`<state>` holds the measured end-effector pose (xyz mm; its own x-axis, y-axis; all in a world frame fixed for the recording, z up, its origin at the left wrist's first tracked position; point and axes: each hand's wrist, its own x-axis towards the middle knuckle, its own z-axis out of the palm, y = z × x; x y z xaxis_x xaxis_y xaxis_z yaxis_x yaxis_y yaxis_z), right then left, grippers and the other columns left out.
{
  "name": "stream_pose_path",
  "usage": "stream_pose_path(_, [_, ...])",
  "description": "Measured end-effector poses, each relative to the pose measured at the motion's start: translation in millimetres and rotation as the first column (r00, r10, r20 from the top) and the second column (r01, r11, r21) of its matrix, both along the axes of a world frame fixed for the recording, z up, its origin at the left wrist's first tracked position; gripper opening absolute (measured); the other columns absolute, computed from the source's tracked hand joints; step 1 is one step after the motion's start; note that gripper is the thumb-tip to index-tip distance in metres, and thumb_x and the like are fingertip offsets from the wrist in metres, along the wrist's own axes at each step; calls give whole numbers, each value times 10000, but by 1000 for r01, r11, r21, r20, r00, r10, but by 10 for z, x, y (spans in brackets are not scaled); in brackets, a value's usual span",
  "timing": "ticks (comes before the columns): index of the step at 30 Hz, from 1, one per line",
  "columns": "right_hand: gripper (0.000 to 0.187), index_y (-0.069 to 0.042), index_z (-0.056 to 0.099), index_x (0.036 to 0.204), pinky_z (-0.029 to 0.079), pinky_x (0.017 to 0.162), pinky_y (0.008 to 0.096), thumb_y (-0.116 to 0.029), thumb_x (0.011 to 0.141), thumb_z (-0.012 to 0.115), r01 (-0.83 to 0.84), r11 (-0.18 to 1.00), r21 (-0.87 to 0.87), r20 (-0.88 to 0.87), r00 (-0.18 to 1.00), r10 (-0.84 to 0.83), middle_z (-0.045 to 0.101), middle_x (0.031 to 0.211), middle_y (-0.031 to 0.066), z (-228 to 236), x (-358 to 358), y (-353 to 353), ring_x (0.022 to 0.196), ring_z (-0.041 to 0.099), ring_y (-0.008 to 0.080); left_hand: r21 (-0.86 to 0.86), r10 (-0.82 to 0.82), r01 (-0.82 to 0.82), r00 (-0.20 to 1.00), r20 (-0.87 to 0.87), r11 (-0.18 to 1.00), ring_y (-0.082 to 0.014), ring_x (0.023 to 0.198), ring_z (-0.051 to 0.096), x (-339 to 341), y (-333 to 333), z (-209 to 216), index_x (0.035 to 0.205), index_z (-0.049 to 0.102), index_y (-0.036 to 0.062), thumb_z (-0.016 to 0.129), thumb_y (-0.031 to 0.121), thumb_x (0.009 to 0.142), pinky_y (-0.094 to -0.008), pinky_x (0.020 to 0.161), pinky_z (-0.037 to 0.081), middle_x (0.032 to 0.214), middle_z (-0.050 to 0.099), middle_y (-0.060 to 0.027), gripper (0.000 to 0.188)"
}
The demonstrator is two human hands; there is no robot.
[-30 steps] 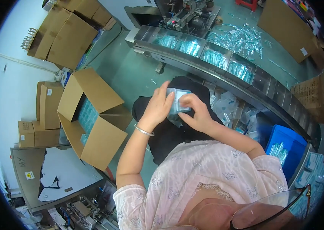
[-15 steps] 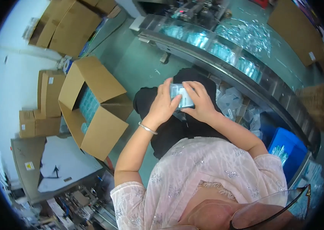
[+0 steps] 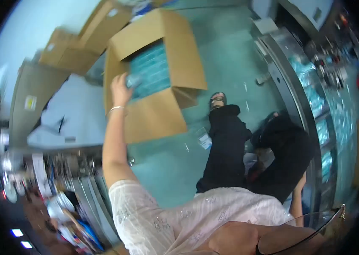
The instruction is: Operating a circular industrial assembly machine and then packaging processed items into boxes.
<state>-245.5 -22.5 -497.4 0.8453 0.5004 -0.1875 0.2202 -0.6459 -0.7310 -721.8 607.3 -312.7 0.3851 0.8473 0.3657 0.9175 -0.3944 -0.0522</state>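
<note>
My left hand (image 3: 120,88) reaches out to the left, over the edge of an open cardboard box (image 3: 156,121). Its fingers are closed on a small clear plastic package (image 3: 134,80), which is smeared by motion. Inside the box lie rows of similar bluish-green clear packages (image 3: 152,63). Down at my right side, beside my thigh and the conveyor, is my right hand (image 3: 301,183). Only part of it shows, and its fingers are hidden, so I cannot tell whether it holds anything.
A conveyor (image 3: 300,97) with shiny packages under a clear cover runs along the right. One loose clear package (image 3: 204,139) lies on the green floor by my foot. Closed cartons (image 3: 75,46) and a grey cabinet (image 3: 33,102) stand at left. Another person (image 3: 75,225) is at lower left.
My view has swung left toward the box. The left hand has carried the package from my lap to the box. My right hand has let go and dropped to my right side.
</note>
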Motion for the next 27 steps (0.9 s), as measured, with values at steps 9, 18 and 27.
stream_pose_path(9, [315,-37,580,1043,458,793,396,-224,790,557,96,829,-551,-311,898,-310,601,959,192,-340,-418,-552,897,579,330,-641,-166,-242,845,-508,729,-361,1162,407,-595,1353,-1506,1261,442,45,549,63,768,-407,971,346,1318,369,-215,505])
stream_pose_path(18, [443,-98,546,1104,430,873,391,-177,686,670,453,601,-658,121,852,-509,512,1106,161,-431,-538,-951,1042,514,321,-337,70,-145,972,-224,930,-336,1035,482,237,741,-1144,1159,487,13,548,136,803,-421,874,409,1170,480,-197,381])
stream_pose_path(27, [568,-135,514,1218,413,895,401,-416,733,606,556,496,-667,169,761,-627,528,1151,212,-981,21,-1868,1105,470,376,-277,-183,277,930,320,920,-297,1064,470,1542,-946,-246,1187,463,21,539,201,851,-415,892,395,1202,462,-168,389])
